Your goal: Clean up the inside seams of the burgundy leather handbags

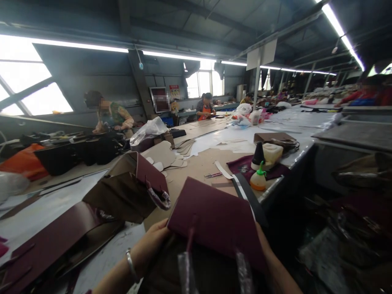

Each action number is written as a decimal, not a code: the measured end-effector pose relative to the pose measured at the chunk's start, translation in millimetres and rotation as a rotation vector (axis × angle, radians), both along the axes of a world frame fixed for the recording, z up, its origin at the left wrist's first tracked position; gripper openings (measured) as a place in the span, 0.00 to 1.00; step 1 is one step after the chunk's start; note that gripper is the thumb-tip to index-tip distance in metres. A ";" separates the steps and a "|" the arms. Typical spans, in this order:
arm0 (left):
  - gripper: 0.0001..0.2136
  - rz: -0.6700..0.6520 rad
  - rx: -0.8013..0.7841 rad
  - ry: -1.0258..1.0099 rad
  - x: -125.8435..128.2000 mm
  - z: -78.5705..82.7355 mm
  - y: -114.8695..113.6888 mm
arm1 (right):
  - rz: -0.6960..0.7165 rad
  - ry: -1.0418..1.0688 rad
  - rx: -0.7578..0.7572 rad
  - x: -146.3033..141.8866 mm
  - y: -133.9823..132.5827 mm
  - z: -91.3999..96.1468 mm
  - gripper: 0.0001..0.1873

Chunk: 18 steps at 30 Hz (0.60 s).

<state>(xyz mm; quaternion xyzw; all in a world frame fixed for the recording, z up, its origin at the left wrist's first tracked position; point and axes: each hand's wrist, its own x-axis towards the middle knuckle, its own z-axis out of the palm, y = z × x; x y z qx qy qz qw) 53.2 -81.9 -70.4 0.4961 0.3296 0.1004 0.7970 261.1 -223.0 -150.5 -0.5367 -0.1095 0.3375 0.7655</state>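
Observation:
A burgundy handbag (214, 220) with plastic-wrapped handles hangs tilted between my two hands, just in front of the table edge. My left hand (159, 232), below a silver bangle (130, 261), grips its left side, with the fingertips hidden behind the panel. On the other side, my right hand (263, 241) holds the right edge, mostly covered by the bag. To the left lie another burgundy and brown handbag (122, 196) and a burgundy bag piece (52, 241) with straps.
A glue bottle with a green tip (259, 177), a black cone (259, 155) and a burgundy cloth (240, 165) sit at the table's right edge. Pale cut pieces (162, 153) lie ahead. Co-workers (113, 112) sit along the far side. Dark bags (346, 228) are piled at right.

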 end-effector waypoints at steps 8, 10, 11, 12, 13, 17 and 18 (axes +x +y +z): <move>0.27 0.056 -0.374 0.062 -8.2 -8.6 -0.5 | 0.176 0.238 0.053 -10.8 2.7 48.4 0.15; 0.29 0.033 -0.446 0.079 -10.4 -11.0 -2.2 | 0.212 0.246 0.077 -14.7 -1.5 51.8 0.15; 0.31 0.029 -0.471 0.085 -11.4 -13.2 -3.0 | 0.229 0.246 0.094 -16.4 -3.0 52.4 0.15; 0.31 0.035 -0.489 0.089 -12.3 -15.9 -3.7 | 0.240 0.242 0.110 -17.8 -4.1 52.5 0.15; 0.32 0.052 -0.497 0.088 -13.0 -19.3 -4.4 | 0.243 0.237 0.118 -19.0 -4.6 52.4 0.15; 0.32 0.155 -0.460 0.070 -14.2 -33.5 -5.8 | 0.230 0.227 0.113 -22.3 -2.7 50.3 0.16; 0.31 0.174 -0.437 0.070 -14.3 -35.9 -5.5 | 0.223 0.227 0.102 -22.5 -1.9 49.2 0.16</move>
